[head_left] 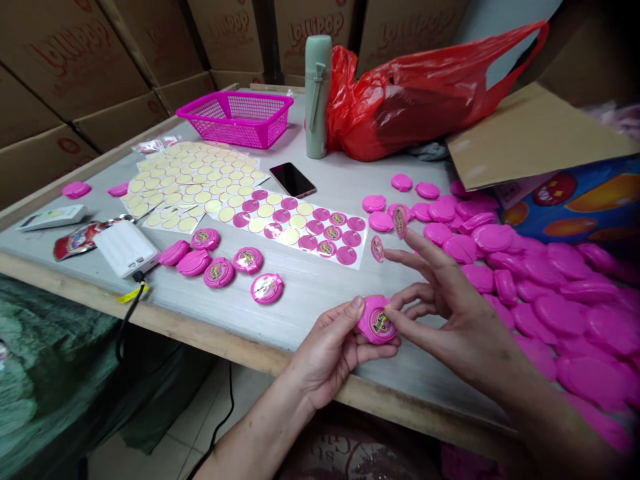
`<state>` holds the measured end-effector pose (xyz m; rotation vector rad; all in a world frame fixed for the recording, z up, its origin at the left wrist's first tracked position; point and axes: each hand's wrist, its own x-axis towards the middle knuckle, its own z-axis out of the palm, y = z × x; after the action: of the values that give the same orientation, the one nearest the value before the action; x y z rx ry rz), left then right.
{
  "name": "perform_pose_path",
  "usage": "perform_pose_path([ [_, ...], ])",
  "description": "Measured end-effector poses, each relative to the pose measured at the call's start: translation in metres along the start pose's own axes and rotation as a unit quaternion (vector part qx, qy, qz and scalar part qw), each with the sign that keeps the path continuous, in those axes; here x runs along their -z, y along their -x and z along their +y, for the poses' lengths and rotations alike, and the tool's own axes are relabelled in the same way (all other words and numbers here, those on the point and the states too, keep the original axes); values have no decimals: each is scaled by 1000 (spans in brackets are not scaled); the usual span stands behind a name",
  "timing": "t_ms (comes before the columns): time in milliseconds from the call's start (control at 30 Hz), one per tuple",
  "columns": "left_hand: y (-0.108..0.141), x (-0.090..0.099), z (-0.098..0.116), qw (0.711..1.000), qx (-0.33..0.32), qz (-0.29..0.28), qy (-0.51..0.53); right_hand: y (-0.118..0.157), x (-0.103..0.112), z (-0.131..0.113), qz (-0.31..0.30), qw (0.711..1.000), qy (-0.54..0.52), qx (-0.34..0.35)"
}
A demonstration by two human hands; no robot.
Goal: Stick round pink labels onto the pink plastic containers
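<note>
My left hand [337, 343] grips a pink round plastic case [370, 313] by its rim, just above the table's front edge. A round printed sticker [384, 324] lies on the case's face. My right hand [445, 307] touches this sticker's edge with the thumb, its lower fingers curled behind. Two more round stickers cling to its raised fingertips, an upper sticker [400, 221] and a lower sticker [377, 249]. Beyond my hands lies a sticker sheet [320, 230] with pink printed rounds and bare yellowish circles. Several stickered cases [219, 273] rest left of my hands.
A large heap of pink cases [555, 300] spreads at the right beside an open carton [575, 193]. Used sticker sheets [190, 173], a phone [293, 180], a pink basket [235, 120], a green flask [318, 100], a red bag [415, 100] and a white power bank [126, 247] occupy the table.
</note>
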<state>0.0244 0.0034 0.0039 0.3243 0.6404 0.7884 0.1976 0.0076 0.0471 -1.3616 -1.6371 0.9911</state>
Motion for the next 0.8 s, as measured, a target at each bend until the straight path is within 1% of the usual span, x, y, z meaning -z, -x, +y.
perform_pose_path([
  [200, -1, 0, 1, 1000, 8, 4, 9, 1, -2, 2, -5, 999, 22, 27],
  [400, 3, -2, 4, 999, 17, 4, 38, 3, -9, 2, 12, 996, 49, 73],
  [567, 5, -1, 4, 999, 8, 8, 34, 6, -13, 2, 15, 996, 39, 81],
  [800, 4, -2, 4, 998, -8, -10, 62, 6, -16, 4, 33, 993, 29, 107],
])
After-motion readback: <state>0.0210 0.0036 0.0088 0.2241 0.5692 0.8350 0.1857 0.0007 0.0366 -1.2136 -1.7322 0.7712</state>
